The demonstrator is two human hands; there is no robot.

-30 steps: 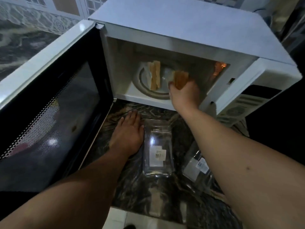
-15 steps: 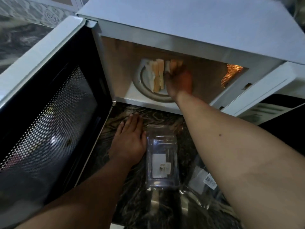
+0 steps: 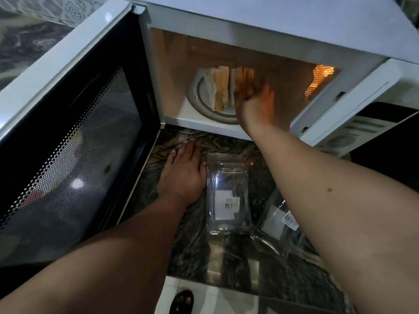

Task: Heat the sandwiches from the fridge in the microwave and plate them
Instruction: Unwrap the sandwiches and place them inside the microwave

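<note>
The white microwave [image 3: 272, 23] stands open with its lamp lit. One sandwich half [image 3: 218, 89] stands on edge on the glass turntable [image 3: 204, 111]. My right hand [image 3: 256, 107] reaches into the cavity and grips a second sandwich half [image 3: 241, 75], holding it upright right beside the first; the fingers are blurred. My left hand [image 3: 183, 175] rests flat on the dark marble counter [image 3: 238, 264], just below the microwave's front edge.
The microwave door [image 3: 68, 143] swings out wide to the left. A clear plastic sandwich box [image 3: 229, 196] with a label lies beside my left hand, and another clear wrapper [image 3: 278, 220] lies to its right. A sandalled foot [image 3: 181, 301] shows on the floor below.
My right hand carried the second sandwich half from the microwave's opening deeper in, over to the turntable beside the first. The left hand stayed flat on the counter.
</note>
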